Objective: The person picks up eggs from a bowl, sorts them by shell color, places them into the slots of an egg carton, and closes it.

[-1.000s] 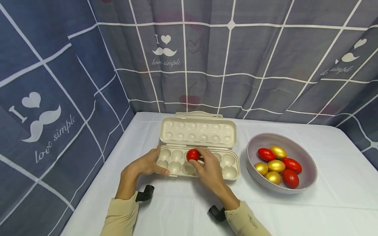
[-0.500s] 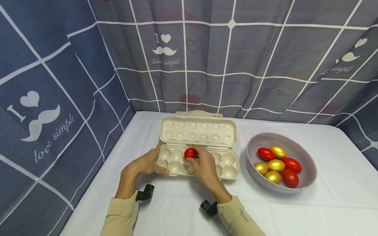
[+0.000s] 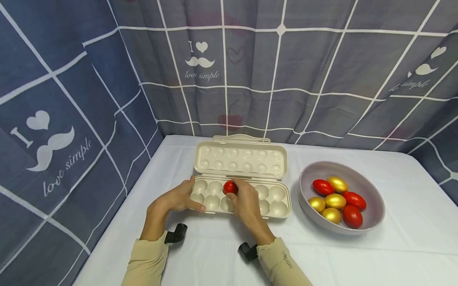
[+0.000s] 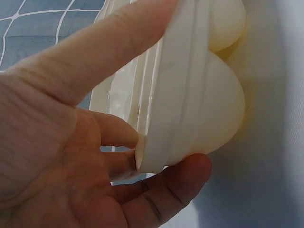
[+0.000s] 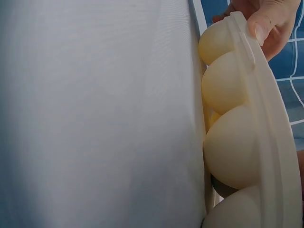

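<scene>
A cream plastic egg carton (image 3: 288,198) lies open on the table, its dimpled lid (image 3: 240,159) folded back toward the curtain. My left hand (image 3: 177,198) grips the carton's left end, thumb along the front and fingers around the end. In the left wrist view, the thumb (image 4: 109,45) overlaps the rim and a fingertip sits under the rounded cups. My right hand (image 3: 247,202) pinches a red egg (image 3: 229,187) at a back-row cup near the carton's middle. Its fingers hide part of the egg and the cups beside it. The right wrist view shows mostly the carton's front side (image 5: 273,142).
Right of the carton stands a mauve bowl (image 3: 377,210) holding several red eggs (image 3: 352,216) and gold eggs (image 3: 335,201). A white cloth (image 3: 214,254) covers the table. Grey-blue checked curtains (image 3: 250,71) close off the back and sides.
My right hand has moved slightly left with the red egg, and the egg now sits at a back-row cup. The left hand and the carton have stayed in place.
</scene>
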### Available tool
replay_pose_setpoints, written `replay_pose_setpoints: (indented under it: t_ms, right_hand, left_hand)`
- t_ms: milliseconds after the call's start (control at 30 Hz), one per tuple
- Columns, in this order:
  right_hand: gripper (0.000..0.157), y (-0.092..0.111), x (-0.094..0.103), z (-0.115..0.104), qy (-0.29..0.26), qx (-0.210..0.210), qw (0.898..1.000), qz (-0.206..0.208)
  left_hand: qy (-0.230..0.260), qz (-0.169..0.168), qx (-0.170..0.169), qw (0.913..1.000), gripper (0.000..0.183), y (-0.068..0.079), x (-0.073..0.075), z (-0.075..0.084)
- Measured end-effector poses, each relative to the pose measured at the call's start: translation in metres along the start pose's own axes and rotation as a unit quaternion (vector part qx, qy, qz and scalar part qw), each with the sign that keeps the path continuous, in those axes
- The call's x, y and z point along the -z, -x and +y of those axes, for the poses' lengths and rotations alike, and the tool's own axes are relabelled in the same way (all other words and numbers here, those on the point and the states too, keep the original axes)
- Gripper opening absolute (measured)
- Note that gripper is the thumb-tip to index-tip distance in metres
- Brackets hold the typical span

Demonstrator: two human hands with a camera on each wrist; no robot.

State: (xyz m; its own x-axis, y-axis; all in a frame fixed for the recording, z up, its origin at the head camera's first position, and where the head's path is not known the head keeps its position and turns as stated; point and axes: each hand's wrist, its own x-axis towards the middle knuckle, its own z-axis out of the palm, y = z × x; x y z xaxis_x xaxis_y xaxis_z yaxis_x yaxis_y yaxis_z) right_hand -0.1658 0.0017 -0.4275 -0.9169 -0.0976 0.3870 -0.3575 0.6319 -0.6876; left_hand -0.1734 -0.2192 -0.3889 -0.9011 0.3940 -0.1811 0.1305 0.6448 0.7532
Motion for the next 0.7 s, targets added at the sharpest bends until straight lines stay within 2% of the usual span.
replay_pose_setpoints:
  t_ms: [133, 300, 533, 700]
  right_hand:
    - [0.041, -0.0001, -0.0017, 0.0024, 0.005, 0.012, 1.000, 0.002]
    - [0.043, 0.0011, 0.0002, 0.0053, 0.001, 0.020, 1.000, -0.004]
    - [0.038, 0.0038, 0.0046, 0.0072, -0.018, 0.026, 0.999, 0.007]
    - [0.034, 0.0054, 0.0077, 0.0058, -0.034, 0.037, 0.998, 0.026]
  left_hand:
    - [-0.007, 0.002, 0.000, 1.0000, 0.120, -0.0010, -0.0005, -0.0004]
    - [-0.013, -0.003, 0.016, 0.9998, 0.121, -0.0023, -0.0003, -0.0010]
    - [-0.015, -0.008, 0.012, 0.9998, 0.121, -0.0036, -0.0011, 0.0005]
    - [-0.027, -0.002, 0.034, 0.9990, 0.121, -0.0007, -0.0002, 0.0024]
